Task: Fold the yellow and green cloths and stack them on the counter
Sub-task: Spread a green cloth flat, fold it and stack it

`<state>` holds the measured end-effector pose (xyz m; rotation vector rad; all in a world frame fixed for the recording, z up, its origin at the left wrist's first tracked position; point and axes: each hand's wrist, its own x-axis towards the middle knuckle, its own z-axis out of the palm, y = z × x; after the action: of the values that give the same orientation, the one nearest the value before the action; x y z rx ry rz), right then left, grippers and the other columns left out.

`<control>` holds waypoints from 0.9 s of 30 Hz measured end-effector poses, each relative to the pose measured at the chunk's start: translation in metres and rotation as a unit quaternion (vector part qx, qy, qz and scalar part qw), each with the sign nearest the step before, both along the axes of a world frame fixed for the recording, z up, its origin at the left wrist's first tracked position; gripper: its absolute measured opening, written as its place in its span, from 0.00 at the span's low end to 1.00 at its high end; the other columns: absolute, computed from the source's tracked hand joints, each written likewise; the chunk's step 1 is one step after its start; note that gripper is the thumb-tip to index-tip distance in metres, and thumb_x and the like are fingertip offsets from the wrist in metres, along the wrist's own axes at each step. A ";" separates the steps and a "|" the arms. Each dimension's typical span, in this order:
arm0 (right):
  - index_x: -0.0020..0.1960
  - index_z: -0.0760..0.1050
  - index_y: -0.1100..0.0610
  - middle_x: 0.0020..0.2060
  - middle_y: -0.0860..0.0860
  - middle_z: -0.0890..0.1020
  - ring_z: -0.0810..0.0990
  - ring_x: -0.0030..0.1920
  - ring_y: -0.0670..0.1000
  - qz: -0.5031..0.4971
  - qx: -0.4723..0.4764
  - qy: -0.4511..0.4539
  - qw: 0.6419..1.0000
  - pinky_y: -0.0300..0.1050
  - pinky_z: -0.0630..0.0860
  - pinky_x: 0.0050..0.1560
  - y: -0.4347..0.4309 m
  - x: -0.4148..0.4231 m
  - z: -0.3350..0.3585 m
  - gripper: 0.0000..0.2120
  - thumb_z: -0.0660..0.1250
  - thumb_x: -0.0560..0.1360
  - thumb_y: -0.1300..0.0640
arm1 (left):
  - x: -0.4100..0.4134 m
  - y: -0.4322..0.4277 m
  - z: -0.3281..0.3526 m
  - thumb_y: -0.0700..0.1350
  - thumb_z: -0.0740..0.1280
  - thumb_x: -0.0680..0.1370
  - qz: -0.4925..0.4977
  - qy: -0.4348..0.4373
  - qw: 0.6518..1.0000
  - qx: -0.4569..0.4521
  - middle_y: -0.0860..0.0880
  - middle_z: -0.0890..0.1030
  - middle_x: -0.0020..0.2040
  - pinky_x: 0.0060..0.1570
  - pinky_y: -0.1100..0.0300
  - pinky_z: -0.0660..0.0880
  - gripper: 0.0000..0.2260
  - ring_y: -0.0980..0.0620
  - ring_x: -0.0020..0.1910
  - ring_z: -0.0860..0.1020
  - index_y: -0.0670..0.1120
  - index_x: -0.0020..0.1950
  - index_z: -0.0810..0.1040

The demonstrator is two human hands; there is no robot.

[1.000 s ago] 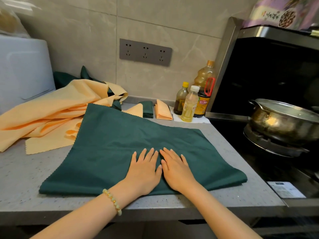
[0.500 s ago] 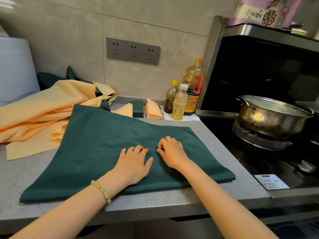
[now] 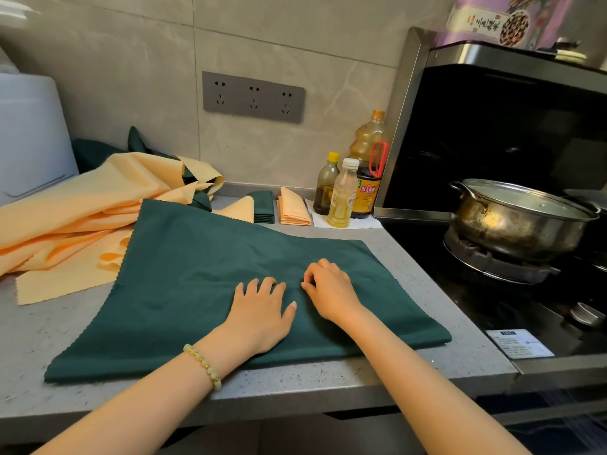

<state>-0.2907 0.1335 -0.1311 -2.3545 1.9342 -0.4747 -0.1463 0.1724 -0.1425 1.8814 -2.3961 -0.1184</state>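
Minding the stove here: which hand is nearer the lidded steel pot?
Right. The right hand is on the green cloth, on the side toward the lidded steel pot; the left hand sits beside it, farther from the pot.

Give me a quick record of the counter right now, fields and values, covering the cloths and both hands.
Spread cloth: green cloth, flat on the counter
Left hand: palm down on it
Right hand: fingers curled on it, pinch unclear
Unfolded: yellow cloths heaped at left
Folded: green stack beside yellow stack, at the back
Nearby: bottles, pot
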 end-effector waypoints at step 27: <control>0.77 0.50 0.48 0.77 0.45 0.50 0.45 0.76 0.45 0.037 0.062 0.007 0.997 0.47 0.42 0.75 0.044 0.005 -0.024 0.23 0.44 0.83 0.48 | 0.001 0.005 -0.013 0.55 0.45 0.83 0.013 0.022 1.000 0.011 0.51 0.46 0.79 0.74 0.43 0.40 0.25 0.45 0.77 0.43 0.51 0.79 0.45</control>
<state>-0.2855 0.1772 -0.1548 -2.3473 1.8192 -0.3240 -0.1452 0.1774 -0.1552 1.8978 -2.3506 -0.1843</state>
